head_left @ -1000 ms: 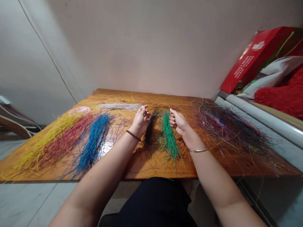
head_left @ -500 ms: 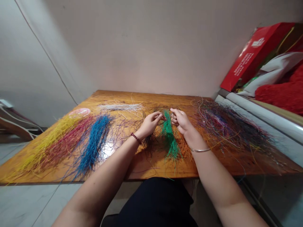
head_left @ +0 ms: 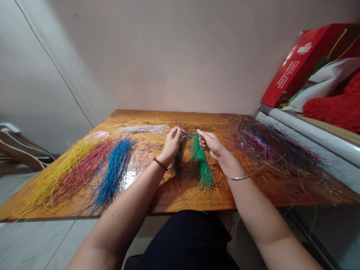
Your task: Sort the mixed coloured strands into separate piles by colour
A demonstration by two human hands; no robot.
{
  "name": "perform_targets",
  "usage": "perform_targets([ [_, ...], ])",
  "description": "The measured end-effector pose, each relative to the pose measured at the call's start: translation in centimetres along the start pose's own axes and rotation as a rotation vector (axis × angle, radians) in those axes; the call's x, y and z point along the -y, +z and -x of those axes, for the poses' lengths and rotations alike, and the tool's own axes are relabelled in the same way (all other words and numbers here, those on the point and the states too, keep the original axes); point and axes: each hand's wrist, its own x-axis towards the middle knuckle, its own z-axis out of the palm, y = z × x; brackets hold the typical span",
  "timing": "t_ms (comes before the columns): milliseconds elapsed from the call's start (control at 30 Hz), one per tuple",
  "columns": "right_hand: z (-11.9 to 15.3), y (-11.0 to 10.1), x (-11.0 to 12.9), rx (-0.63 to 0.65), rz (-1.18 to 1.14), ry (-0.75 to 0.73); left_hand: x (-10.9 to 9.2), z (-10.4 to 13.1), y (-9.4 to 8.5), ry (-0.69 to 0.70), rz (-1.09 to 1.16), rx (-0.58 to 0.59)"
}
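Observation:
Above the far part of the table, my left hand (head_left: 172, 145) and my right hand (head_left: 211, 144) face each other, both closed in a pinch. A short, thin dark strand (head_left: 190, 135) spans the gap between their fingertips. Under the strand, beside my right hand, lies a bundle of green strands (head_left: 203, 165). Dark strands (head_left: 177, 163) lie just below my left hand, partly hidden by it. Orange strands (head_left: 219, 174) show between the green bundle and my right forearm.
Blue (head_left: 114, 172), crimson (head_left: 81, 161) and yellow (head_left: 62, 168) bundles lie at the left of the wooden table (head_left: 168, 204). White strands (head_left: 144, 129) lie at the back. A tangled mixed-colour pile (head_left: 270, 150) covers the right side, near a red box (head_left: 303, 62).
My left hand has drawn back left from over the green bundle, and my right hand has shifted slightly left. The dark strand now shows stretched between them.

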Motion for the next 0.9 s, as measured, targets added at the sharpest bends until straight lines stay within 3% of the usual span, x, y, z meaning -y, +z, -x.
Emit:
perform_targets([
  [267,-0.65,-0.25,-0.68,0.063,0.1,-0.022,-0.37,-0.1,-0.43,-0.106,0.187,-0.13],
  [700,-0.83,-0.42,-0.79,-0.2,0.059,-0.04,-0.83,-0.26,-0.61,-0.158,0.334,-0.189],
  [900,-0.76,-0.56,-0.39,-0.177,-0.051,-0.059,-0.71,-0.29,-0.74,-0.128,0.294,-0.175],
])
